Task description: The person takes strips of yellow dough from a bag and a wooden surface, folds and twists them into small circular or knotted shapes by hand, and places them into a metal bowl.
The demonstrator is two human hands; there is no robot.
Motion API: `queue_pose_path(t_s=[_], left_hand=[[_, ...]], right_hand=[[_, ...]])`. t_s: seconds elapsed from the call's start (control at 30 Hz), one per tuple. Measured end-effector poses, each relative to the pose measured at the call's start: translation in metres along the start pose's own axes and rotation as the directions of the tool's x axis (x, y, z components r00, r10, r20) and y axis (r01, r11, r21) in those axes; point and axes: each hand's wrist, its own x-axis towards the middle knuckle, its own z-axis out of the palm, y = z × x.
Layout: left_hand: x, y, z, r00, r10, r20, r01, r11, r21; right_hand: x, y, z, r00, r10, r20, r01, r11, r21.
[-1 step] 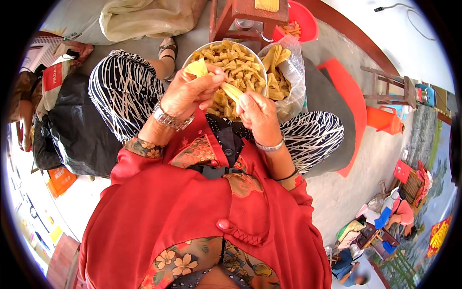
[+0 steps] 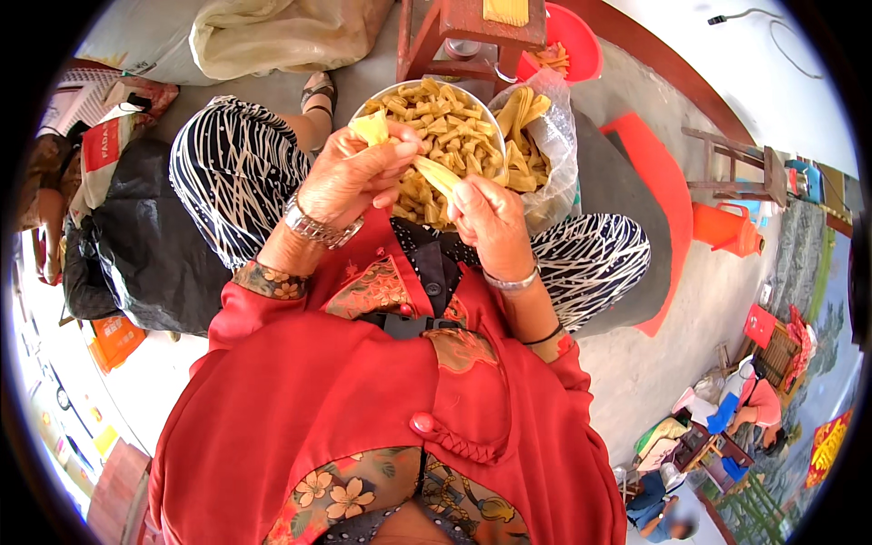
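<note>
- Left hand point(image 2: 352, 174) and right hand point(image 2: 490, 221) stand a little apart, both with thumb and fingers pinched on one yellow strip point(image 2: 437, 174).
- The strip lies in the gap between them: its long axis slants from the left fingertips, upper left, down to the right fingertips, lower right.
- The left fingertips grip farther from the body; the right ones grip nearer it.
- A paler yellow flap point(image 2: 371, 128) sticks up past the left thumb; the fingers hide whether it joins the strip.
- Beneath the strip sits the bowl point(image 2: 501, 145), heaped with short yellow pieces point(image 2: 445, 118); the hands cover part of its near side. The left hand is over its left part, the right hand by its near right edge.
- The clear bag point(image 2: 561, 136), holding longer strips point(image 2: 518, 107), stands just right of the bowl, nearer the right hand.
- Beyond the bowl are the stool point(image 2: 461, 25) and the red tub point(image 2: 589, 56).
</note>
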Motion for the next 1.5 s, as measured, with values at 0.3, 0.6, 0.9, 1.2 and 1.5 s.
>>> queue_pose_path(t_s=[0.3,0.6,0.9,1.2,1.5], left_hand=[[0.053,0.053,0.012,0.990,0.139,0.026,-0.140,0.989,0.044],[0.182,0.121,0.055,0.901,0.435,0.005,-0.414,0.854,0.317],[0.189,0.089,0.030,0.701,0.710,-0.064,-0.245,0.325,0.914],[0.104,-0.034,-0.022,0.918,0.275,0.287,-0.295,-0.013,0.955],[0.080,-0.077,-0.034,0.986,0.062,0.157,-0.169,0.372,0.913]], right_hand=[[0.054,-0.070,-0.026,0.855,-0.513,0.076,0.415,0.587,-0.695],[0.163,-0.138,-0.085,0.602,-0.798,0.034,0.322,0.203,-0.925],[0.167,-0.059,-0.144,0.723,-0.666,-0.186,0.268,0.518,-0.812],[0.091,-0.008,-0.120,0.817,-0.489,-0.306,0.326,0.829,-0.454],[0.043,-0.028,-0.046,0.899,-0.436,-0.047,0.386,0.839,-0.383]])
